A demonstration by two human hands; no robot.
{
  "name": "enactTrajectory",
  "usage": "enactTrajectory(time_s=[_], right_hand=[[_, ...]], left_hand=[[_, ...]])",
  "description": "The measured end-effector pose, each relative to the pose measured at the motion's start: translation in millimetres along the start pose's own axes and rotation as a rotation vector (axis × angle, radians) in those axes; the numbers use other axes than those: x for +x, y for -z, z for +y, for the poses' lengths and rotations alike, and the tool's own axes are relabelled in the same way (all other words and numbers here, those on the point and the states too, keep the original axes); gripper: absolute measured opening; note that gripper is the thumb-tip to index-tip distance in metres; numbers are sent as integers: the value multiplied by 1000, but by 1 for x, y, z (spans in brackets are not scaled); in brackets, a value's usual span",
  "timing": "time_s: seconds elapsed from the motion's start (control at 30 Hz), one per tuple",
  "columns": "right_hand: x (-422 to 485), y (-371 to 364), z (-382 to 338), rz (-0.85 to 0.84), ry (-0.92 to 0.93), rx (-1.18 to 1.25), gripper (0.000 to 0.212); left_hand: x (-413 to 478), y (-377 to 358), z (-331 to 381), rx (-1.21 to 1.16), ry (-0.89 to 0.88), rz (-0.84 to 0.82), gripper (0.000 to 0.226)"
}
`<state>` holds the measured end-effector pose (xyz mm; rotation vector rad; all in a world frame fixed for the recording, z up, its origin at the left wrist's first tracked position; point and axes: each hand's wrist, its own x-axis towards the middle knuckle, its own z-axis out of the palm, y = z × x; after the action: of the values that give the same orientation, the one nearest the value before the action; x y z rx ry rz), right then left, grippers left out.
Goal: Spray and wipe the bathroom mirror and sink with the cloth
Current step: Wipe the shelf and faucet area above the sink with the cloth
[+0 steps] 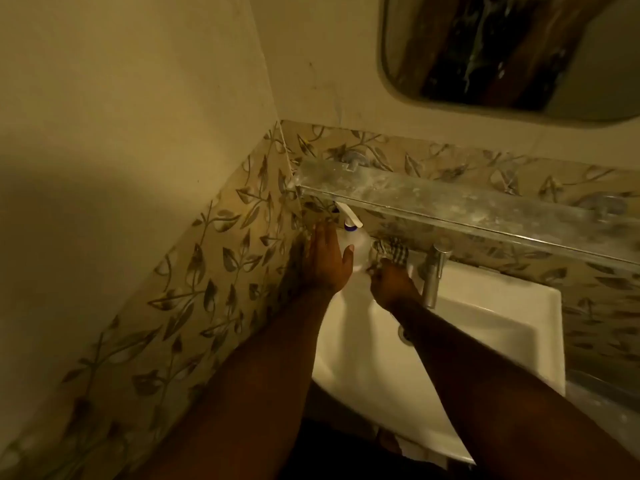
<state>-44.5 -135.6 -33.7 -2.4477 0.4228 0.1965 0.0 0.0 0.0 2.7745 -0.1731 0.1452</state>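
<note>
A clear spray bottle (358, 247) with a white trigger head stands at the sink's back left corner, under the glass shelf. My left hand (327, 263) lies flat beside it, fingers apart, thumb touching the bottle's side. My right hand (389, 282) is closed on a checked cloth (393, 251) on the back rim of the white sink (485, 327), just right of the bottle. The mirror (502, 53) hangs at the top right, streaked with runs of liquid.
A dusty glass shelf (450, 202) juts out above the sink's back edge. A chrome tap (434, 275) stands right of my right hand. Leaf-patterned tiles (214, 271) line the walls, and the left wall presses close to the sink. The drain (403, 332) shows beside my right forearm.
</note>
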Motion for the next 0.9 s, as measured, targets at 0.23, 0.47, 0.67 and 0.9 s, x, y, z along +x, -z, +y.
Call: enactTrajectory(time_s=[0.23,0.47,0.67,0.9], right_hand=[[38,-1,-3,97,-284,25,78],[73,-4,-2,85,-420,52,82],[84,-6,-2,82,-499,152,85],[85,-10,4,111,-463,285,59]], left_hand=[[33,-6,8,-293,159,-91,96],[60,-20,13,-505,207,-110,98],[69,-20,18,-697,244,-143,92],[74,-24,19,-800,283,-139,95]])
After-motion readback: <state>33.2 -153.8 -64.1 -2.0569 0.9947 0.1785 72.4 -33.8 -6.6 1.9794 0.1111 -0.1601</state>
